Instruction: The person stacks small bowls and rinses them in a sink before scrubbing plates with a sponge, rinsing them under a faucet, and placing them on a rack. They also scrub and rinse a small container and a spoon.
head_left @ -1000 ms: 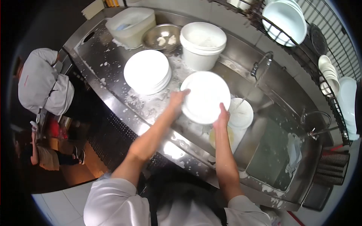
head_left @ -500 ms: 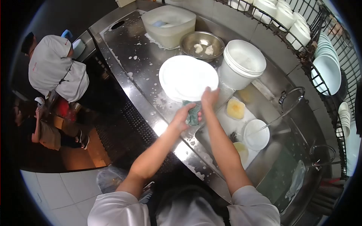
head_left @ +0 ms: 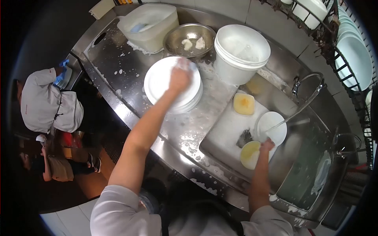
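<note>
My left hand (head_left: 181,76) is over the right part of the top plate in a stack of white plates (head_left: 159,80) on the steel counter. Its fingers are smeared by motion, and anything under them cannot be made out. My right hand (head_left: 267,145) is in the sink, its fingers bunched at the lower rim of a round white dish (head_left: 273,126). Water from the tap (head_left: 309,100) runs into that dish. Beside it, close to my right hand, lies a yellowish round dish (head_left: 250,155). A dark scrubber (head_left: 244,138) and a yellow block (head_left: 244,104) are nearby.
Behind the plates stand a cloudy plastic tub (head_left: 151,33), a metal bowl (head_left: 189,41) with two pale lumps, and a white bucket (head_left: 241,55). A wire rack (head_left: 328,47) with dishes hangs at upper right. Two other people (head_left: 51,98) are at the left.
My hands have moved apart from near the stack: the left onto the top plate, the right down to the sink dishes. The plate held a second ago is no longer in both hands.
</note>
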The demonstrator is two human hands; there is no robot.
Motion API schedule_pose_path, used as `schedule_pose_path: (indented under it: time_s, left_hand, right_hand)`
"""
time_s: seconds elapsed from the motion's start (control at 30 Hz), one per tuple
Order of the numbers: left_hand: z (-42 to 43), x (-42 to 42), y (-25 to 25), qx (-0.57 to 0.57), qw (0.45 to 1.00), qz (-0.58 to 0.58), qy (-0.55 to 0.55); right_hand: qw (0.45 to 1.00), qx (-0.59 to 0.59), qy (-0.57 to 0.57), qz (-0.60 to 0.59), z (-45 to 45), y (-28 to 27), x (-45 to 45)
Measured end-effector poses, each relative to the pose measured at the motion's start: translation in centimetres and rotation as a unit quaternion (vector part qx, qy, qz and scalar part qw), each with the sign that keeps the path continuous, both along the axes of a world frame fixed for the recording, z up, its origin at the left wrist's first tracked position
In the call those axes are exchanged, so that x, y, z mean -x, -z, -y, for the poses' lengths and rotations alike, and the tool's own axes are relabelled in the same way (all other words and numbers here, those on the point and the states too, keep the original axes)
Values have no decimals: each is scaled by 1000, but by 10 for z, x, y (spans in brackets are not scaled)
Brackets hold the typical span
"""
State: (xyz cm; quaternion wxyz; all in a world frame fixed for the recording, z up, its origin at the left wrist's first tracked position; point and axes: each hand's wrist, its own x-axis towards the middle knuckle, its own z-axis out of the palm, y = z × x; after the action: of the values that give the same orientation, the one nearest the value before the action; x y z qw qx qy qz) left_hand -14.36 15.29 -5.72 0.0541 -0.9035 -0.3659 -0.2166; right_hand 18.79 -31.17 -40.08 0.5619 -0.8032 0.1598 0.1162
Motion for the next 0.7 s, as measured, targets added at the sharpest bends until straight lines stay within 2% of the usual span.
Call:
schedule_pose_path:
  time_s: [0.03, 0.07, 0.13, 0.2, 0.23, 0.27, 0.3, 0.33, 0.37, 0.4, 0.43, 0.47, 0.5, 0.53, 0.57, 0.6, 0.67, 0.7]
  left_hand:
    - [30, 3, -9, 50, 997, 31, 58]
    - [62, 10, -16, 98, 987, 61, 116]
    - [72, 69, -12, 88, 984, -23, 155]
    - [54, 129, -20, 26, 989, -134, 64]
    - [32, 138, -39, 21, 980, -198, 10]
    - [6, 132, -58, 34, 964, -265, -9]
    - [-29, 126, -54, -16, 988, -152, 26]
    - [-38, 85, -68, -73, 994, -54, 66]
    - [-35, 36, -89, -53, 992, -9, 117]
    - [-21, -17, -112, -32, 986, 36, 157]
    - [-2, -66, -135, -15, 974, 70, 214]
    - [8, -110, -145, -89, 950, 109, 278]
    - [8, -146, -142, -80, 952, 101, 279]
    - [2, -178, -140, -71, 954, 91, 278]
    - [-28, -212, -121, -28, 977, -84, 196]
    - [-53, -232, -97, 14, 960, -258, 108]
    - [-47, -236, -86, 205, 923, -312, 97]
    - [-46, -236, -82, 296, 890, -336, 87]
  right_hand:
    - [974, 88, 158, -138, -13, -96, 21]
    - [976, 111, 150, -111, 10, -88, 12]
    - [994, 45, 83, -45, 44, -28, -16]
    - [996, -73, 18, 54, 62, 55, -46]
    - [967, -238, 46, 76, 91, 166, -74]
    - [999, -22, -5, 23, 65, 57, -28]
    - [992, -118, 30, -35, 70, 75, -36]
    - [973, 48, 227, 8, 40, 83, -29]
    - [968, -118, 212, -62, 31, 31, -12]
    - [994, -1, 63, -94, 36, 13, -11]
    - [979, -53, 131, -149, 29, -16, -4]
    - [975, -45, 139, -166, 25, -43, 6]
    - [971, -37, 146, -186, 19, -60, 14]
    - [974, -4, 166, -152, 10, -59, 18]
    - [975, 26, 187, -119, 3, -51, 20]
    - [972, 57, 210, -89, -2, -45, 26]
    - [946, -59, 294, -123, -15, -69, 33]
    - [896, -251, 344, -126, -28, -91, 45]
